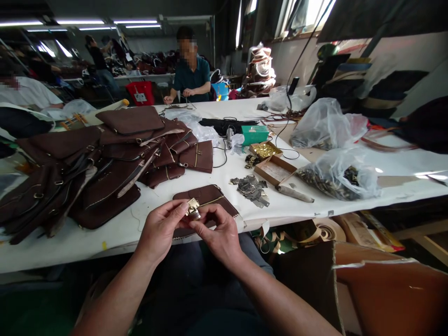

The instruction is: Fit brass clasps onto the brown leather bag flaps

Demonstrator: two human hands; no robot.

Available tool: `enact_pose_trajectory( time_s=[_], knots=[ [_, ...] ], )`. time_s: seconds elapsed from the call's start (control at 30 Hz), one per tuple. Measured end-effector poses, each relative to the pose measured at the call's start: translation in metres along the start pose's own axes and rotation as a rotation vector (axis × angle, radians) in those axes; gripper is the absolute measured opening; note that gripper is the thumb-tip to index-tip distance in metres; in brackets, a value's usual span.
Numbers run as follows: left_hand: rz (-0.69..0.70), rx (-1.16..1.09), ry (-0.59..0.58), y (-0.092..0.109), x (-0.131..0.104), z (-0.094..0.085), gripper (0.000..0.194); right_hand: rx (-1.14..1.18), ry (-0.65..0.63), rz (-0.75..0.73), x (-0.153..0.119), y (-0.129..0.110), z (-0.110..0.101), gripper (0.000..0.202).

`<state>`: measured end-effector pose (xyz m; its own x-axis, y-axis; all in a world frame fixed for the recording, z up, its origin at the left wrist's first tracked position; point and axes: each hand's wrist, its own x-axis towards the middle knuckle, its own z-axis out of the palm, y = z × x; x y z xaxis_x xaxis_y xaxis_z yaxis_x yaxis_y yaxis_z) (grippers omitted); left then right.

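Between my two hands is a small gold-coloured metal clasp (192, 206). My left hand (163, 228) pinches its left side between thumb and fingers. The fingers of my right hand (219, 233) close on its lower right part, where a rounded silvery piece shows. Just beyond and beneath the fingers, a brown leather piece (213, 196) with a gold zipper lies flat at the table's near edge. To its right is a loose pile of flat grey metal plates (252, 189).
Brown leather bags (115, 163) are heaped at the left. Right of centre are an open cardboard box (275, 170), a tray of gold pieces (266, 150), a green box (255, 135) and plastic bags of hardware (339, 175). A person (192, 74) works across the white table (294, 210).
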<state>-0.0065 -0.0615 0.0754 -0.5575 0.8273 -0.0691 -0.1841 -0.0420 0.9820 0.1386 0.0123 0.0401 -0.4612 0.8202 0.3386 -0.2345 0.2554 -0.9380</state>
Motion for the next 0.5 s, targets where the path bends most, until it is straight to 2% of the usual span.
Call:
enact_pose_trajectory(
  time_s=[0.1,0.2,0.33,0.5],
  knots=[
    [0.044,0.142,0.033,-0.001,0.001,-0.004,0.04,-0.128,0.034,-0.135,0.004,0.001,-0.002,0.023],
    [0.115,0.31,0.01,-0.001,-0.001,-0.005,0.039,-0.175,0.043,-0.261,0.011,0.0,-0.005,0.017],
    [0.237,0.433,-0.077,0.005,-0.008,-0.009,0.033,-0.128,-0.045,-0.29,0.018,-0.002,-0.008,0.003],
    [0.277,0.516,-0.257,0.019,-0.012,-0.022,0.027,-0.053,-0.069,-0.295,0.017,-0.002,-0.008,0.008]
  ],
)
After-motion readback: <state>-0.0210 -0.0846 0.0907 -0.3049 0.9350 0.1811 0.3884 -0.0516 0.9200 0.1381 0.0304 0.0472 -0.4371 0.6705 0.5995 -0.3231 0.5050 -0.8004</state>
